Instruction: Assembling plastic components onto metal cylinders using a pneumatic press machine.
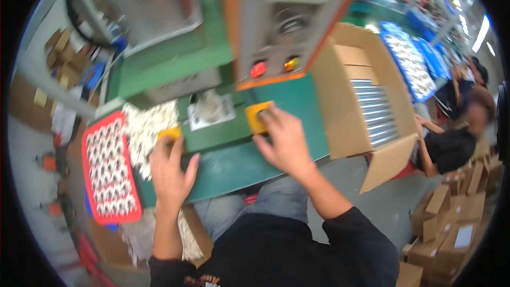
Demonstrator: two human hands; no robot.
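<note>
My left hand (172, 175) lies with its fingers stretched over a yellow button box (169, 132) at the front of the green bench. A second yellow button box (253, 119) sits further right. My right hand (288, 141) reaches onto it with fingers apart, covering its top in part. Neither hand grips anything. Between the two boxes, a pale, blurred round piece (210, 107) rests on a white plate (227, 110) under the machine (183, 82). Beside my left hand spreads a heap of small white parts (154, 127).
A red tray (136, 202) of white parts with dark centres stands at left. On the right, an open cardboard box (340, 111) holds rows of silvery pieces (374, 111). A grey control cabinet (276, 48) with lit buttons rises behind. A co-worker (449, 146) sits beyond the box.
</note>
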